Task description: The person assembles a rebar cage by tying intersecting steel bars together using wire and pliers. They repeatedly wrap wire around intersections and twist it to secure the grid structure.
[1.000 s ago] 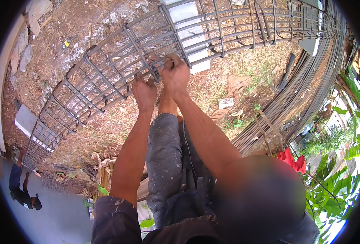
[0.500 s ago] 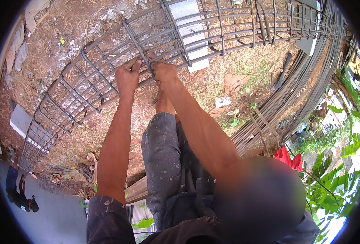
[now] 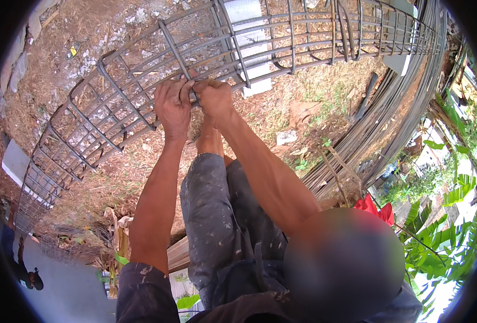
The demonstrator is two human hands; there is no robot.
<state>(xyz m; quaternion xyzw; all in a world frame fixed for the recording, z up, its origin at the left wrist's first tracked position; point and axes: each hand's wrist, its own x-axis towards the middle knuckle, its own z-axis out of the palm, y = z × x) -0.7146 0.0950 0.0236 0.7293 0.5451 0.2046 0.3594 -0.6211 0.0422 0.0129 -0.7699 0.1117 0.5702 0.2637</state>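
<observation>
A long rebar cage (image 3: 281,64) of dark steel bars and square stirrups curves across the upper part of the head view. Both my hands meet at its near side, around one stirrup (image 3: 173,46). My left hand (image 3: 173,107) is closed left of that stirrup, thumb and fingers pinched together against the steel. On the other side my right hand (image 3: 214,99) is curled in a fist, its knuckles close to the left fingertips. Whatever lies between the fingers is hidden or too thin to make out.
White-grey blocks (image 3: 257,86) lie under the cage. A bundle of long rods (image 3: 378,134) runs along the right. A yellow-and-black item (image 3: 73,51) lies on the ground at upper left. Another person (image 3: 28,269) is at lower left. Green plants (image 3: 437,237) stand at right.
My left hand has turned, its back now showing more, and has come closer to the right hand at the stirrup. The whole view has shifted slightly.
</observation>
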